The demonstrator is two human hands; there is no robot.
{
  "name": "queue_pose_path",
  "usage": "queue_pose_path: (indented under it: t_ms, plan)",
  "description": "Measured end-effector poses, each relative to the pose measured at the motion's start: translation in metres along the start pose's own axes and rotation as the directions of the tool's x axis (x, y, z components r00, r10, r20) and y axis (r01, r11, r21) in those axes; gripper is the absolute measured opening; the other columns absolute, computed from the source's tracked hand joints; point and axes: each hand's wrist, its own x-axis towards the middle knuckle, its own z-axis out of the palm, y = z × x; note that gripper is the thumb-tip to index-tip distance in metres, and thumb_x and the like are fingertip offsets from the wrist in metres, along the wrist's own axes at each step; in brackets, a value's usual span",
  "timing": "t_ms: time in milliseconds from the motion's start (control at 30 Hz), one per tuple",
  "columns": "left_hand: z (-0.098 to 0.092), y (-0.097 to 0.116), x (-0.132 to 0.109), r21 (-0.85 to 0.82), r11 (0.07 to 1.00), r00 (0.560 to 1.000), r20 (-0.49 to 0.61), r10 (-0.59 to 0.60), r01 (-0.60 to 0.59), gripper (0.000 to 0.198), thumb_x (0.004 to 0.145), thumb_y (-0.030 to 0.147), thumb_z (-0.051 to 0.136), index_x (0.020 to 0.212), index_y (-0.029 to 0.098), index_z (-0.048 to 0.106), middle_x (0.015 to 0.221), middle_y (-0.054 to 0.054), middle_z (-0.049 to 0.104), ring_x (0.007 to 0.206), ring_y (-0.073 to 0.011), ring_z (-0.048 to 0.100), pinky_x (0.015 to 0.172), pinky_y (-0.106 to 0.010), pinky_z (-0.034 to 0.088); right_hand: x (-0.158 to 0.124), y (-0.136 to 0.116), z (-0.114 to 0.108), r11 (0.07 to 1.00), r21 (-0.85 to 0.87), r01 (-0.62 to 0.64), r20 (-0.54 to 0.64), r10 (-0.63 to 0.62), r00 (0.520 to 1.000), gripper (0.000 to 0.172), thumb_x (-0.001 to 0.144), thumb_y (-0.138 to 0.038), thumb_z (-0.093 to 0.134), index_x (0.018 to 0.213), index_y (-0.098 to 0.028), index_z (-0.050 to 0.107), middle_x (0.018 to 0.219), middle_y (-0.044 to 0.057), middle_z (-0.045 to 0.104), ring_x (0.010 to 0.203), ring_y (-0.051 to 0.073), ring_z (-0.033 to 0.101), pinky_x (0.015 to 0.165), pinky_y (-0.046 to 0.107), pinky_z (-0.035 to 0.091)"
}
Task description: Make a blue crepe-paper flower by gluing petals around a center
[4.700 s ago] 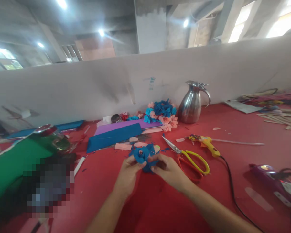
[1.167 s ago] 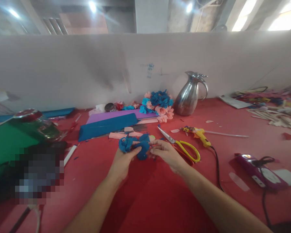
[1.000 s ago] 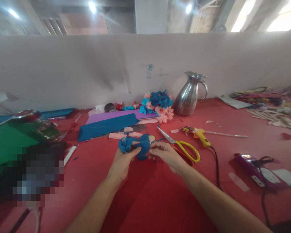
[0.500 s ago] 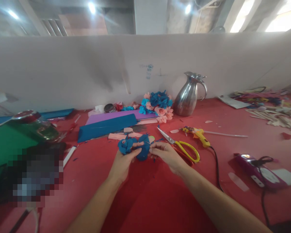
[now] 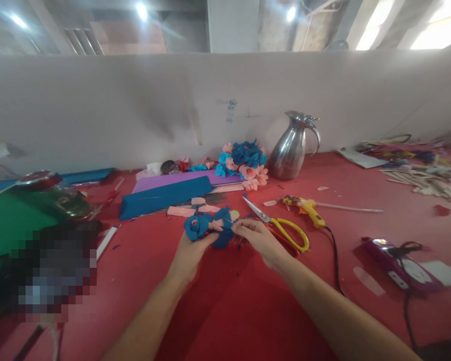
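My left hand [image 5: 190,255] is closed around a blue paper flower [image 5: 195,227], whose curled petals show above the thumb side. Loose blue paper petals [image 5: 221,239] lie right beside it, under and between my fingers. My right hand [image 5: 259,239] pinches the end of a thin, light stem [image 5: 230,221] that seems to run toward the flower; its join is hidden by the fingers. A small pale green round thing [image 5: 234,215] sits just behind the fingertips. Scissors with yellow and orange handles [image 5: 291,233] lie just right of my right hand.
Folded blue paper [image 5: 165,197] and pink strips [image 5: 181,211] lie ahead. Behind them is a bunch of paper flowers [image 5: 248,155] beside a steel jug [image 5: 291,150]. To the right are a yellow glue gun [image 5: 311,213] with its cord and a purple power box [image 5: 402,265]. A jar [image 5: 67,198] stands left.
My left fingers and the flower have shifted slightly, with the index finger drawn back over the petals. My right hand keeps its pinch in almost the same place.
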Motion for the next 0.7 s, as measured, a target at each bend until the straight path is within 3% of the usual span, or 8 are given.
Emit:
queue_pose_path:
  t_ms: [133, 300, 400, 500, 633, 700]
  plan:
    - [-0.001, -0.001, -0.001, 0.063, 0.998, 0.999, 0.033, -0.010, 0.008, 0.007, 0.060, 0.021, 0.072, 0.068, 0.020, 0.071, 0.082, -0.003, 0.071, 0.088, -0.0235, 0.063, 0.081, -0.034, 0.048, 0.001, 0.002, 0.000, 0.999, 0.000, 0.038, -0.015, -0.038, 0.999, 0.018, 0.065, -0.036, 0.066, 0.063, -0.018, 0.064, 0.058, -0.003, 0.058, 0.058, 0.011, 0.050, 0.059, 0.024, 0.036]
    - [-0.003, -0.004, 0.001, 0.107, 0.994, 1.000, 0.019, -0.002, 0.000, 0.009, 0.061, 0.022, 0.073, 0.069, 0.020, 0.071, 0.084, -0.004, 0.071, 0.087, -0.0230, 0.062, 0.080, -0.034, 0.047, 0.006, 0.003, -0.004, 0.989, -0.004, 0.145, -0.177, -0.143, 0.974, 0.017, 0.065, -0.034, 0.062, 0.058, -0.019, 0.057, 0.054, -0.004, 0.053, 0.054, 0.011, 0.045, 0.055, 0.024, 0.033]
    - [-0.004, -0.006, 0.002, 0.112, 0.993, 0.999, -0.039, -0.020, 0.025, 0.012, 0.060, 0.023, 0.074, 0.070, 0.020, 0.072, 0.080, -0.002, 0.070, 0.081, -0.0208, 0.061, 0.077, -0.033, 0.047, 0.010, 0.007, -0.008, 0.985, 0.003, 0.175, -0.275, -0.167, 0.947, 0.019, 0.067, -0.037, 0.060, 0.062, -0.020, 0.054, 0.053, -0.004, 0.052, 0.052, 0.011, 0.046, 0.053, 0.024, 0.034]
    - [-0.005, -0.006, 0.003, 0.097, 0.995, 0.998, -0.058, -0.033, 0.039, 0.013, 0.060, 0.024, 0.075, 0.072, 0.020, 0.074, 0.080, -0.003, 0.072, 0.082, -0.0214, 0.062, 0.077, -0.033, 0.047, 0.015, 0.015, -0.013, 0.983, -0.085, 0.164, -0.273, -0.182, 0.945, 0.018, 0.071, -0.038, 0.057, 0.072, -0.020, 0.054, 0.053, -0.004, 0.053, 0.050, 0.012, 0.045, 0.052, 0.025, 0.034]
    - [-0.003, -0.002, 0.002, 0.047, 0.999, 0.998, -0.056, -0.021, 0.024, 0.015, 0.059, 0.024, 0.077, 0.074, 0.021, 0.076, 0.082, -0.005, 0.074, 0.084, -0.0224, 0.064, 0.076, -0.032, 0.049, 0.019, 0.023, -0.017, 0.935, -0.281, 0.217, -0.311, -0.302, 0.901, 0.029, 0.068, -0.030, 0.059, 0.096, -0.020, 0.057, 0.078, 0.001, 0.064, 0.059, 0.013, 0.050, 0.060, 0.027, 0.039]
    - [-0.002, 0.000, 0.002, 0.020, 0.999, 0.998, -0.052, -0.031, 0.032, 0.017, 0.059, 0.025, 0.078, 0.075, 0.020, 0.076, 0.083, -0.005, 0.074, 0.083, -0.0222, 0.065, 0.074, -0.032, 0.050, 0.016, 0.021, -0.015, 0.918, -0.326, 0.227, -0.268, -0.320, 0.908, 0.025, 0.067, -0.028, 0.060, 0.090, -0.020, 0.061, 0.087, 0.003, 0.064, 0.065, 0.013, 0.052, 0.064, 0.028, 0.040]
